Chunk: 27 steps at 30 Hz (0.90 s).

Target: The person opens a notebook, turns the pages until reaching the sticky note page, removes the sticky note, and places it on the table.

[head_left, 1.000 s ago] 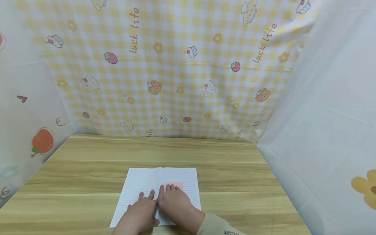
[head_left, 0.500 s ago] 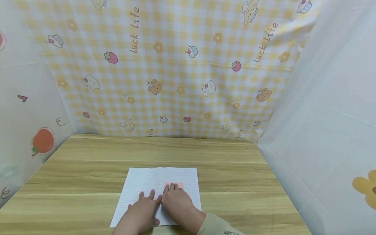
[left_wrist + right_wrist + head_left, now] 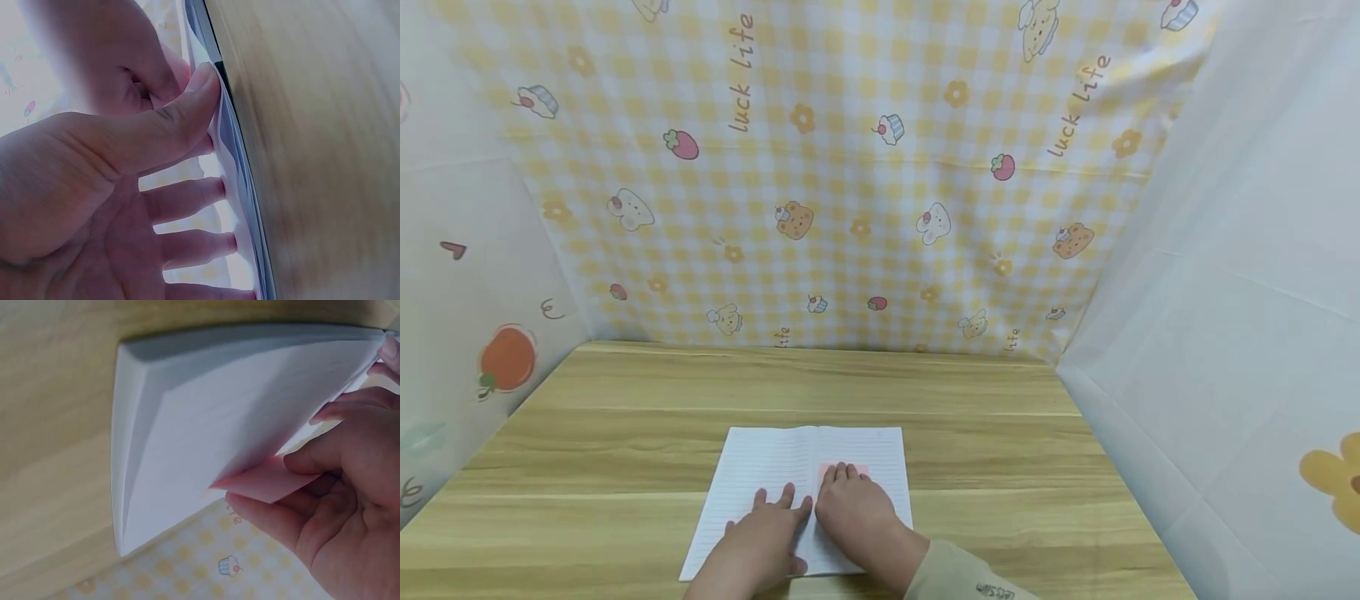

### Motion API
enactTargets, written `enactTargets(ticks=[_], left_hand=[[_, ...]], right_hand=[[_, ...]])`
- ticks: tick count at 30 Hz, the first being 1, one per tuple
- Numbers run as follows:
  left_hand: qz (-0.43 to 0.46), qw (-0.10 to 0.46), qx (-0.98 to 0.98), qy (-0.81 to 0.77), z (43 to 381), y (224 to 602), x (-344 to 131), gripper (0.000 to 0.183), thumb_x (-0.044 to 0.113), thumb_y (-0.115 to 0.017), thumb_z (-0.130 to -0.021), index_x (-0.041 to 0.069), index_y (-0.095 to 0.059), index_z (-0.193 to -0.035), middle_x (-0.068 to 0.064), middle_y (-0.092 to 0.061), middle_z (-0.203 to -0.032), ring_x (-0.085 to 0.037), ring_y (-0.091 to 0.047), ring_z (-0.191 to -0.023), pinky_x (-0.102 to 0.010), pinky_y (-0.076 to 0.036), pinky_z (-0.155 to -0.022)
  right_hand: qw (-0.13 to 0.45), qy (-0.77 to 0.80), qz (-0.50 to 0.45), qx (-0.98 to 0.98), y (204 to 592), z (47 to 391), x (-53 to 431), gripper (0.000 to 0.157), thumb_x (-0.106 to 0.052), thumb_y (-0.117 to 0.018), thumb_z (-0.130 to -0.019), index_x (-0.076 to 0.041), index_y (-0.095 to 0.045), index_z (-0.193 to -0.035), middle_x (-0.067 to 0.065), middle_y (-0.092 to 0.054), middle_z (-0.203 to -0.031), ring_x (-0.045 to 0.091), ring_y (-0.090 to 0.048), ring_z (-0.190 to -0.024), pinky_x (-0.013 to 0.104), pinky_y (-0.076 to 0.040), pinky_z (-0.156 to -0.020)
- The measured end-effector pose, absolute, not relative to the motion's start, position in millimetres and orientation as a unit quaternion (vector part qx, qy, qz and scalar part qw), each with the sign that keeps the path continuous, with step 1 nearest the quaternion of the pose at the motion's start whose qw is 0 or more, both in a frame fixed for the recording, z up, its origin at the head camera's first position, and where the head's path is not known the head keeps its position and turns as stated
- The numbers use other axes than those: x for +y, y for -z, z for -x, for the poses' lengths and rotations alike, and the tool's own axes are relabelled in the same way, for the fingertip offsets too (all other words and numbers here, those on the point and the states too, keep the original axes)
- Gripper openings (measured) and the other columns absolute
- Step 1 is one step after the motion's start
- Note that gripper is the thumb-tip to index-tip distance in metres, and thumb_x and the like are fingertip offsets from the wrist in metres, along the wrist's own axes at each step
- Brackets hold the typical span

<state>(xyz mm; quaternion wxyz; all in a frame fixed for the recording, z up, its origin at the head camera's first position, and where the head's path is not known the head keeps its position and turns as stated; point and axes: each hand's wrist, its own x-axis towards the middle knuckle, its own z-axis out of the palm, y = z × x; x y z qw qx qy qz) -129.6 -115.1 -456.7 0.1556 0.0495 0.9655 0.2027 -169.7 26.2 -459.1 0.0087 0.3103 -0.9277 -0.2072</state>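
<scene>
An open lined notebook (image 3: 767, 450) lies on the table, with a small pink sticky note (image 3: 269, 481) on its right page. My left hand (image 3: 760, 542) rests on the left page, fingers spread, and the thumb lies by the notebook's near edge. In the left wrist view the left hand's straight fingers touch the paper. Over the pink note is my right hand (image 3: 859, 512), covering most of it in the head view. From the right wrist the note stands partly off the page, pinched between the thumb and a finger of this hand.
The wood-grain table (image 3: 985, 467) extends around the notebook. A yellow checked cloth (image 3: 850, 183) with cartoon prints hangs behind it. White sheets stand at the left (image 3: 467, 292) and right (image 3: 1217, 275) sides.
My right hand has shifted slightly right and away from me, from beside the left index finger and the centre fold onto the pink note. The left hand has hardly moved.
</scene>
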Motion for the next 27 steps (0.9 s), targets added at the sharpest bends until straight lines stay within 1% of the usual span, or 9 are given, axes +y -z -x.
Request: enactTargets(ticks=[8,13,16,19,21,24,27], left_hand=[[-0.051,0.161,0.964,-0.204,128.9,455.7,-115.9,0.076,0.022,-0.094,-0.075,0.008,-0.066,-0.145,-0.031,-0.050,-0.159,-0.070,-0.037,-0.145,-0.093,-0.036,-0.096],[-0.050,0.163,0.964,-0.206,129.7,455.6,-115.4,0.076,0.020,-0.094,-0.075,0.007,-0.066,-0.144,-0.031,-0.049,-0.159,-0.070,-0.037,-0.145,-0.093,-0.035,-0.095],[-0.049,0.162,0.963,-0.208,129.4,455.6,-115.4,0.077,0.020,-0.094,-0.075,0.007,-0.065,-0.145,-0.031,-0.049,-0.160,-0.070,-0.036,-0.145,-0.094,-0.034,-0.096],[-0.053,0.160,0.964,-0.205,128.7,456.7,-115.9,0.078,0.021,-0.094,-0.075,0.006,-0.064,-0.145,-0.032,-0.048,-0.160,-0.071,-0.036,-0.145,-0.093,-0.034,-0.096],[-0.056,0.159,0.964,-0.204,128.8,457.7,-116.2,0.078,0.021,-0.093,-0.075,0.006,-0.064,-0.146,-0.032,-0.048,-0.160,-0.071,-0.035,-0.145,-0.093,-0.034,-0.096],[-0.055,0.165,0.964,-0.203,129.7,457.8,-115.7,0.078,0.022,-0.093,-0.076,0.006,-0.063,-0.147,-0.031,-0.047,-0.161,-0.070,-0.034,-0.146,-0.093,-0.033,-0.097],[-0.054,0.168,0.963,-0.204,130.4,457.0,-114.9,0.079,0.022,-0.093,-0.077,0.007,-0.062,-0.148,-0.031,-0.046,-0.162,-0.070,-0.034,-0.147,-0.094,-0.033,-0.097]], right_hand=[[0.024,0.188,-0.315,-0.930,447.9,168.1,35.1,0.039,-0.022,-0.057,-0.111,0.000,-0.064,-0.143,0.011,-0.072,-0.141,0.018,-0.071,-0.130,0.030,-0.062,-0.099],[0.035,0.176,-0.323,-0.929,437.0,167.4,45.9,0.041,-0.020,-0.062,-0.108,0.000,-0.064,-0.143,0.010,-0.072,-0.142,0.017,-0.071,-0.129,0.028,-0.063,-0.097],[0.036,0.137,-0.319,-0.937,425.5,169.9,56.4,0.043,-0.016,-0.066,-0.104,0.003,-0.063,-0.143,0.013,-0.071,-0.142,0.020,-0.072,-0.129,0.030,-0.063,-0.098],[0.034,0.096,-0.300,-0.949,412.6,175.0,72.6,0.046,-0.009,-0.067,-0.100,0.006,-0.061,-0.143,0.018,-0.070,-0.142,0.027,-0.071,-0.131,0.035,-0.061,-0.103],[0.026,0.081,-0.286,-0.954,406.1,179.9,87.2,0.047,-0.005,-0.066,-0.099,0.007,-0.060,-0.143,0.021,-0.068,-0.144,0.031,-0.069,-0.133,0.037,-0.060,-0.105],[0.035,0.093,-0.277,-0.956,404.5,189.1,112.6,0.044,-0.002,-0.067,-0.099,0.008,-0.062,-0.141,0.022,-0.068,-0.142,0.033,-0.070,-0.131,0.037,-0.062,-0.101],[0.048,0.121,-0.266,-0.955,409.5,197.7,138.5,0.041,-0.001,-0.069,-0.099,0.006,-0.064,-0.139,0.021,-0.070,-0.140,0.032,-0.072,-0.127,0.035,-0.065,-0.093]])
